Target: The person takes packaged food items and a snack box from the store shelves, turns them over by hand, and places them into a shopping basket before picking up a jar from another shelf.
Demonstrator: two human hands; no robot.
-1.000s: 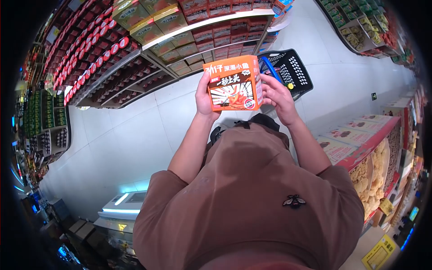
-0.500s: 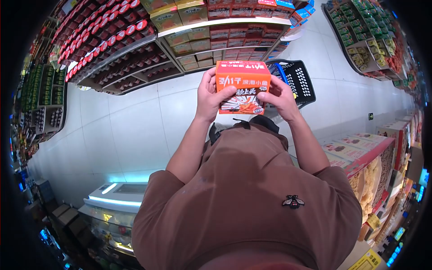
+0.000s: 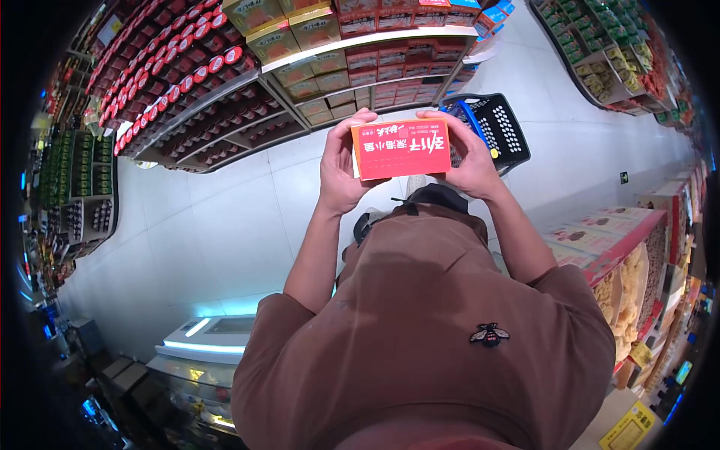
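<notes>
A red and orange box (image 3: 403, 151) is held up in front of my body, with a red face carrying upside-down white lettering turned toward the camera. My left hand (image 3: 342, 166) grips its left side, and my right hand (image 3: 470, 159) grips its right side. Fingers of both hands show at the far edge of the box; the face turned away is hidden. Just beyond my right hand is a black shopping basket (image 3: 517, 154) with a blue handle (image 3: 466, 120).
Shelves of boxes (image 3: 322, 56) and red-lidded jars (image 3: 180, 86) stand ahead. A green-stocked shelf (image 3: 600, 45) is at the upper right. On the right is a display of bulk goods (image 3: 626, 292); a lit glass-fronted case (image 3: 202, 347) stands at the lower left.
The box has been turned in my hands, from its illustrated front to a red face with inverted lettering. My right hand has moved to its right side. The view has shifted slightly.
</notes>
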